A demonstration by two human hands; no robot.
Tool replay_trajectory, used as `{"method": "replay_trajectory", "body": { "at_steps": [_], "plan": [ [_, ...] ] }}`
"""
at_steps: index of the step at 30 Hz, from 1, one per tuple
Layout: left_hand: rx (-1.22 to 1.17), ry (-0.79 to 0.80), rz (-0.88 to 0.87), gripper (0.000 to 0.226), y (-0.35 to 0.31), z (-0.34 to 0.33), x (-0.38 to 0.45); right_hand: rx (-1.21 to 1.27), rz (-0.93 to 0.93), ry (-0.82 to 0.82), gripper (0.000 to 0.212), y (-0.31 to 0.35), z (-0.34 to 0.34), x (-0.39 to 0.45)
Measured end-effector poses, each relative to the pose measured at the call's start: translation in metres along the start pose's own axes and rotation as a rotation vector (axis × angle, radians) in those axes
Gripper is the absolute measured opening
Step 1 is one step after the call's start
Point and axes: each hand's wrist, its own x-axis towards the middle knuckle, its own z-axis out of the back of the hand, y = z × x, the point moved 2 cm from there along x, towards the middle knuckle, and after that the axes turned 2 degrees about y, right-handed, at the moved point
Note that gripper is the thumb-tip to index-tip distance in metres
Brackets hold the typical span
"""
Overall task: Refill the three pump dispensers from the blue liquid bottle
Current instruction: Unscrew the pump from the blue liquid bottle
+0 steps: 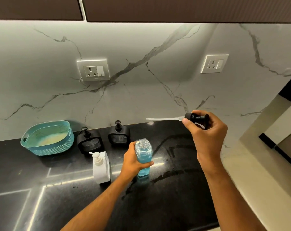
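Fingers of the left hand [133,161] are wrapped round the middle of the blue liquid bottle [143,157], thumb on the near side and fingertips curling across the front just below the liquid line, so the bottle stands upright on the black counter [174,189] with its neck bare and open above the knuckles. Off to the right and higher up, the right hand [208,130] pinches the black pump head [196,117] between thumb and curled fingers — the collar pokes out past the thumb tip, and the pale dip tube [161,118] sticks out sideways to the left, roughly level, well clear of the bottle's mouth. Just left of the bottle, near the left wrist, stands a white pump dispenser [101,167] with its pump on. Behind it, nearer the marbled wall [141,90], sit two black pump dispensers — the left one [89,141] and the right one [119,135] — both capped, neither touched by either hand. A teal basket [47,138] rests at the far left of the counter beside the left black dispenser. Two wall sockets [93,70] are set into the marble above.
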Motion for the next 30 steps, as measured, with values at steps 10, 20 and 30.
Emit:
{"method": "replay_trajectory", "body": {
  "at_steps": [10, 20, 30],
  "plan": [
    [0.003, 0.021, -0.007, 0.090, 0.006, -0.004, -0.003, -0.022, -0.146, -0.031, 0.029, -0.076, 0.011, -0.028],
    [0.032, 0.020, -0.016, 0.092, 0.010, -0.003, -0.004, -0.134, -0.388, -0.116, 0.025, -0.163, 0.022, -0.084],
    [0.017, 0.034, -0.010, 0.093, 0.010, -0.003, -0.006, -0.268, -0.499, -0.151, 0.024, -0.194, 0.021, -0.109]
  ]
}}
